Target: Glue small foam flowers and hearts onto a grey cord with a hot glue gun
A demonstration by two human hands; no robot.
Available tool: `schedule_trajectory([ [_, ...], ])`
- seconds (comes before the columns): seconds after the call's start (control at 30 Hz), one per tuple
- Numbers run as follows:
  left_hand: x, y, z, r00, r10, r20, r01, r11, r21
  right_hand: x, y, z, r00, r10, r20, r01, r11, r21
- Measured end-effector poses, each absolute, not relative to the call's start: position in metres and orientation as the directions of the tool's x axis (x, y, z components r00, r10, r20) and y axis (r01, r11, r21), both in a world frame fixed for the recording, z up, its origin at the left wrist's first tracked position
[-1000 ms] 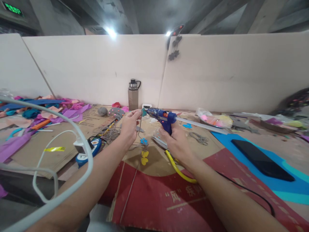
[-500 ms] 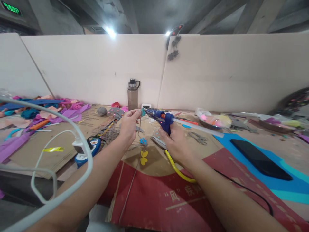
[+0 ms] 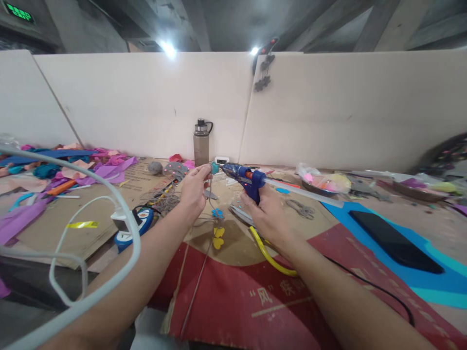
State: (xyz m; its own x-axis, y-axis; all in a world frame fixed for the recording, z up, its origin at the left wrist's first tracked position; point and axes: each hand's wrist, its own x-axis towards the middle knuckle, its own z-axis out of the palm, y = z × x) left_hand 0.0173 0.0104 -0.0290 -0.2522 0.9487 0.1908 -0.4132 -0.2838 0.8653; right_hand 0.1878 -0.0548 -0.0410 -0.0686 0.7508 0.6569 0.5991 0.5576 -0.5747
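Observation:
My right hand (image 3: 268, 214) grips a blue hot glue gun (image 3: 245, 178) by its handle, nozzle pointing left. A clear glue stick juts out of the gun's back to the right. My left hand (image 3: 193, 189) pinches a small teal piece (image 3: 215, 168) on a thin grey wire, held right at the nozzle tip. The wire hangs down from my fingers, with a blue flower (image 3: 217, 213) and a yellow butterfly shape (image 3: 218, 238) below it above the cardboard.
A grey water bottle (image 3: 201, 142) stands by the white partition. Purple and pink scraps (image 3: 54, 175) cover the left side. A white charger cable (image 3: 91, 218) loops at the left. A black phone (image 3: 396, 240) lies on blue sheet at right. Scissors with yellow handles (image 3: 255, 233) lie under my right wrist.
Almost nothing moves. The teal piece and the glue gun nozzle have shifted very slightly, staying together between my hands.

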Motion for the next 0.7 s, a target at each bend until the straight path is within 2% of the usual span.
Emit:
schedule_trajectory([
  [0.27,0.019,0.008,-0.028,-0.230,0.950,0.212,-0.395,-0.290,0.872,0.187,-0.053,-0.042,-0.071,0.756,0.651,0.606,0.550,-0.574],
  [0.53,0.017,0.009,-0.027,-0.272,0.933,0.238,-0.358,-0.327,0.874,0.187,-0.062,-0.037,-0.184,0.712,0.678,0.668,0.596,-0.445],
  [0.7,0.016,0.012,-0.028,-0.281,0.937,0.207,-0.385,-0.307,0.870,0.187,-0.063,-0.036,-0.166,0.708,0.686,0.660,0.597,-0.456],
])
